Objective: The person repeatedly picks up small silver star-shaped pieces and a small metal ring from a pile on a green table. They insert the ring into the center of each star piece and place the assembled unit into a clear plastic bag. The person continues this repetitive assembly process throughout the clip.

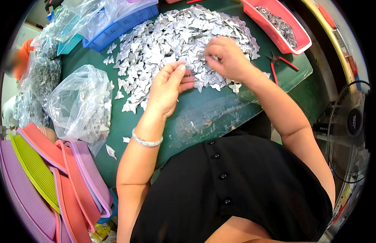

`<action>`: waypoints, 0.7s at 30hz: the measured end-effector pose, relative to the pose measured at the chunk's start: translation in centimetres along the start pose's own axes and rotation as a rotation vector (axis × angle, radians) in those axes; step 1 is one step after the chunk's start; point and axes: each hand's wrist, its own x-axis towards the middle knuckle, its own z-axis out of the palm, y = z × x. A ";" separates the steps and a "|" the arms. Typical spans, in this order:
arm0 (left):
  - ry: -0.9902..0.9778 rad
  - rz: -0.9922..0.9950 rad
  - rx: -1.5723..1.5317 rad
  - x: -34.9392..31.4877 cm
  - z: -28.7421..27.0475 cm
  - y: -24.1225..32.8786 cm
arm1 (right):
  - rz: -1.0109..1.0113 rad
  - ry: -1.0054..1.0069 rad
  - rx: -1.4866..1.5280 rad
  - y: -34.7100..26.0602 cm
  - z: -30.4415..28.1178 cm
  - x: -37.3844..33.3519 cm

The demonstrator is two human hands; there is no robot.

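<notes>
A broad pile of small, flat, silvery butterfly-like pieces (155, 48) covers the green table (204, 117). My left hand (167, 87), with a pale bangle on its wrist, is at the pile's near edge. Its thumb presses against the index finger, and a small silvery piece shows at the tips; the other fingers are loosely bent. To its right, my right hand (227, 58) hovers over the pile, thumb and fingers curled together and slightly blurred. Whatever lies between those fingertips is hidden. A few loose pieces lie just below the right hand.
Red-handled pliers (275, 65) lie at the right, below a pink basket (299, 42) of metal parts. A blue bin (119, 26) and a clear bag (80, 101) of pieces are at left. Stacked colored baskets (34, 170) stand lower left; a fan (349, 125) is at right.
</notes>
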 end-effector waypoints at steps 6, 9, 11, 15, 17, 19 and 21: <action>0.001 -0.194 -0.397 1.5 -0.2 -0.3 | -0.010 -0.044 0.130 -0.9 -0.3 1.6; 0.085 0.007 0.067 2.4 -0.5 0.2 | 0.074 0.054 -0.096 1.8 0.2 2.6; 0.159 0.330 0.538 3.5 -0.1 -0.1 | 0.066 0.059 -0.154 2.3 0.5 3.5; 0.153 0.525 1.280 4.3 1.8 0.1 | 0.018 -0.081 -0.302 2.9 2.3 5.1; 0.146 0.500 1.321 4.7 2.1 0.5 | -0.021 -0.137 -0.329 3.2 2.3 5.5; 0.145 0.484 1.321 4.8 2.2 0.5 | -0.080 -0.137 -0.343 3.9 2.5 5.6; 0.126 0.453 1.332 4.6 2.2 0.5 | -0.126 -0.127 -0.333 4.3 2.6 5.4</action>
